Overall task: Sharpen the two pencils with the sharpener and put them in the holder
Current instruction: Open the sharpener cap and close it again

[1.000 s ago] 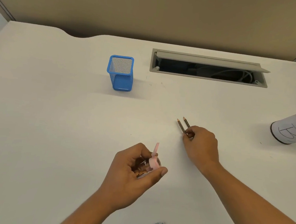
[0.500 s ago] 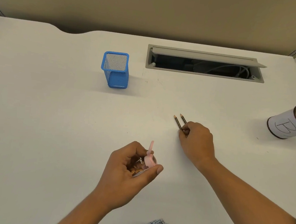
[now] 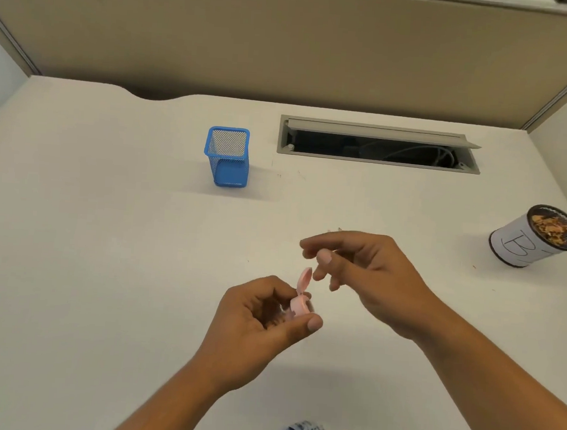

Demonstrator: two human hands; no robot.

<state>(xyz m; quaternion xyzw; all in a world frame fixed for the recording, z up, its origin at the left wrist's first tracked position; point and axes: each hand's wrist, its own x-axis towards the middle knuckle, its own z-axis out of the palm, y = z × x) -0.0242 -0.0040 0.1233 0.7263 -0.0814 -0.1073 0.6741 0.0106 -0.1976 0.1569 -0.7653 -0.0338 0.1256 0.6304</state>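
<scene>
Because the left hand (image 3: 261, 317) gripped the pink sharpener (image 3: 299, 308) with its lid flipped up, shavings could spill if tilted. Whether the right hand (image 3: 368, 271), fingers loosely curled, held a pencil could not be told; the blue holder (image 3: 227, 157) stood well apart.

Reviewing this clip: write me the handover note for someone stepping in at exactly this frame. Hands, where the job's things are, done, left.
Left hand: closed around the pink sharpener, its lid flipped up and open.
Right hand: raised just above the sharpener, fingers loosely curled; whether it grips a pencil cannot be told.
Pencils: only tips peek out on the desk beyond the right hand; the rest is hidden.
Blue mesh holder: upright at the far left of the desk, nothing visible inside.
White cup marked B, far right, holds shavings.
Done: sharpener picked up and opened.
Left: sharpen both pencils, then drop them in the holder.
</scene>
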